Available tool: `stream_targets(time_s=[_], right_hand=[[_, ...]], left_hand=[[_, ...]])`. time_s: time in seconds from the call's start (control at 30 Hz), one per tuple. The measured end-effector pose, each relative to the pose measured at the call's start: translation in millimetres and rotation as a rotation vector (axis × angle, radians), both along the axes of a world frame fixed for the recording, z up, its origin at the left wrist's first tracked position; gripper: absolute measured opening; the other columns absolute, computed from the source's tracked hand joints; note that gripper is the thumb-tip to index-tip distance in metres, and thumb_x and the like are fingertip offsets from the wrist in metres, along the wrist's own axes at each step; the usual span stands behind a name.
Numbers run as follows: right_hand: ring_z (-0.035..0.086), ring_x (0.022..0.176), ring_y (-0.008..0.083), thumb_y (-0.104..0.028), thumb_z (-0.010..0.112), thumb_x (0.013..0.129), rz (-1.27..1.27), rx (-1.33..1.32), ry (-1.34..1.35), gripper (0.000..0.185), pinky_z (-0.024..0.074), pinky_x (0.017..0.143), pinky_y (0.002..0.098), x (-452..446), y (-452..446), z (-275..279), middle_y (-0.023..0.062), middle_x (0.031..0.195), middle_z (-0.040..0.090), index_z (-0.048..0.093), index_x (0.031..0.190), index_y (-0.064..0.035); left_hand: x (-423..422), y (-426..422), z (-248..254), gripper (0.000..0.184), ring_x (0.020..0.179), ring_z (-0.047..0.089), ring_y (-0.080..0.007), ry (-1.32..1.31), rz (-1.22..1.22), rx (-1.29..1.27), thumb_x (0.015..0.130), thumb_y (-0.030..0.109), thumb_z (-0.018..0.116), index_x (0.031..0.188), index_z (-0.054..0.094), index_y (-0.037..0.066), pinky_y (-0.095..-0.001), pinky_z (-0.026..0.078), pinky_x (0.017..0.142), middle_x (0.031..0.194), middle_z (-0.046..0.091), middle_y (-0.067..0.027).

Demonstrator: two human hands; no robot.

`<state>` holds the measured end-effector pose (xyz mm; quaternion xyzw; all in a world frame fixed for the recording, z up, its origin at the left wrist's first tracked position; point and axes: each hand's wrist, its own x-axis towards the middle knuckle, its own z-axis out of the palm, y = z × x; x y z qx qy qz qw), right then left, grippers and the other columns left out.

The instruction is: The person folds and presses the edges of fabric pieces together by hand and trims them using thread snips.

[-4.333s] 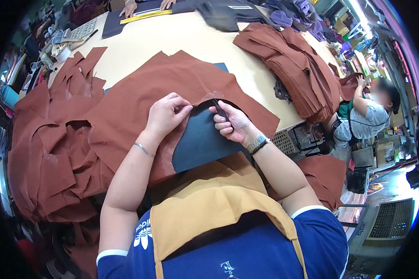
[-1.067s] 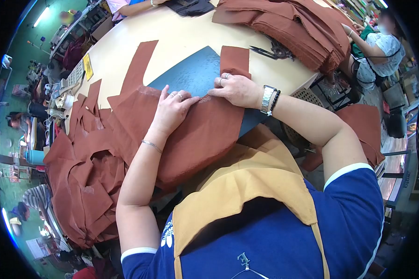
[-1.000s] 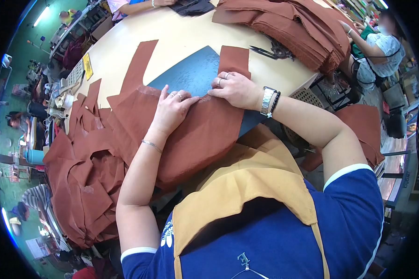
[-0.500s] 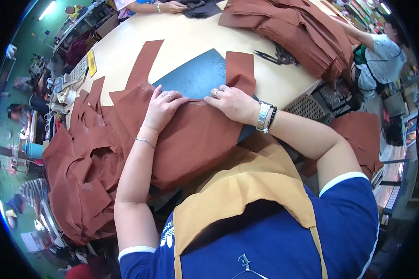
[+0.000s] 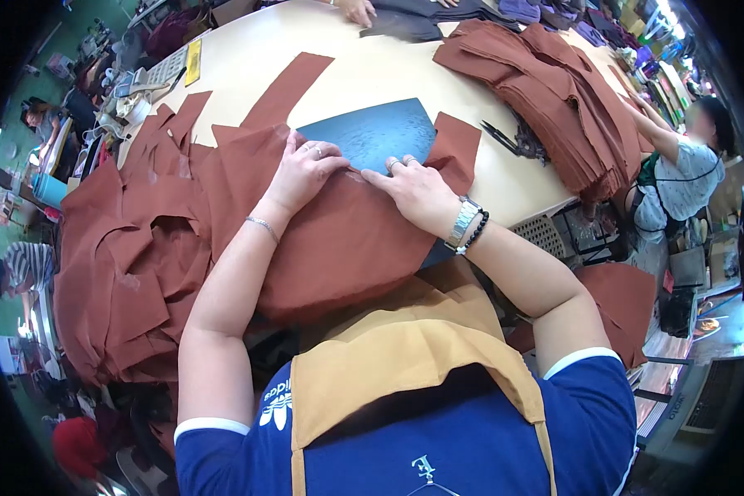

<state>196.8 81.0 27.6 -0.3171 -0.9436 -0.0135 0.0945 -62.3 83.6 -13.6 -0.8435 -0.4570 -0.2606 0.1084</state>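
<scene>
Lying under fingers (image 5: 377,178): rust cloth (image 5: 347,248)

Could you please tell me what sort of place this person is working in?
Probably a garment or sewing workshop: a thick stack of rust-brown cut fabric lies on a large cream-topped table, and the person's bare hands work at the edge of another rust-brown cloth piece.

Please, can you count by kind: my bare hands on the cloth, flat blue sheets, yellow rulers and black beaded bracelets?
Bare hands (left hand, right hand) on the reddish-brown cloth: 2
Flat blue sheet: 1
Long yellow ruler: 1
Black beaded bracelet: 1
Total: 5
</scene>
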Motion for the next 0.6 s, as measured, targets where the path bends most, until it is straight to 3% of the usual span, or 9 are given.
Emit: stream_targets(time_s=[0.1,0.23,0.33,0.43,0.5,0.53,0.6], right_hand=[[0.06,0.099,0.0291,-0.006,0.047,0.09,-0.044,-0.069,-0.11,0.055,0.0569,0.075,0.0372,-15.1,2.7,9.3,0.0144,0.109,0.059,0.051,0.142,-0.0222],[0.061,0.096,0.0281,-0.007,0.046,0.092,-0.059,-0.04,-0.144,0.054,0.056,0.077,0.0397,-18.6,5.2,3.4,0.0133,0.106,0.059,0.05,0.143,-0.0242],[0.061,0.096,0.0276,-0.008,0.045,0.093,-0.01,0.06,-0.074,0.045,0.0536,0.078,0.0429,5.1,-0.3,7.8,0.0121,0.104,0.06,0.056,0.135,-0.0208],[0.063,0.1,0.0287,-0.016,0.053,0.094,0.047,0.116,-0.067,0.025,0.0501,0.081,0.0498,35.3,-4.5,15.2,0.0138,0.112,0.06,0.061,0.118,-0.0143],[0.063,0.098,0.029,-0.016,0.061,0.09,-0.099,-0.068,0.068,0.021,0.0498,0.079,0.0466,45.2,-27.2,20.2,0.0121,0.109,0.062,0.06,0.111,-0.011],[0.064,0.097,0.0291,-0.017,0.065,0.089,-0.173,-0.164,0.134,0.021,0.0497,0.079,0.045,49.9,-34.3,21.2,0.0112,0.107,0.063,0.06,0.107,-0.0093],[0.064,0.093,0.0286,-0.018,0.07,0.084,-0.193,-0.242,0.27,0.024,0.0498,0.078,0.0435,58.5,-33.2,6.2,0.0094,0.1,0.065,0.06,0.104,-0.0086]], left_hand=[[-0.2,1.4,-0.6,0.011,0.097,0.066,-0.0147,0.001,-0.004,0.075,0.085,0.016,0.067,0.091,0.074,0.021,-0.0536,0.04,0.101,0.099,0.069,0.0049],[0.9,0.0,1.8,0.01,0.102,0.064,-0.0146,0.046,0.063,0.018,0.088,0.02,0.066,0.093,0.074,0.022,-0.0604,0.036,0.105,0.103,0.067,0.0056],[1.9,-3.6,4.3,0.009,0.106,0.062,-0.0154,0.023,0.074,-0.014,0.089,0.022,0.067,0.096,0.073,0.022,-0.0635,0.033,0.108,0.108,0.066,0.0043],[1.1,-5.4,12.1,0.014,0.111,0.06,-0.0193,-0.051,0.095,-0.046,0.089,0.025,0.069,0.101,0.069,0.017,-0.064,0.031,0.109,0.113,0.064,0.0002],[-3.2,-15.9,23.3,0.021,0.114,0.059,-0.023,-0.128,0.185,-0.148,0.089,0.027,0.07,0.104,0.065,0.014,-0.0631,0.03,0.11,0.115,0.063,-0.0032],[-10.1,-21.1,30.5,0.027,0.118,0.057,-0.0292,-0.141,0.192,-0.217,0.089,0.028,0.07,0.106,0.06,0.01,-0.0608,0.029,0.112,0.117,0.062,-0.0077],[-26.9,-42.6,36.9,0.033,0.127,0.049,-0.0331,-0.049,0.222,-0.359,0.09,0.034,0.067,0.11,0.059,0.009,-0.06,0.027,0.114,0.129,0.056,-0.0113]])
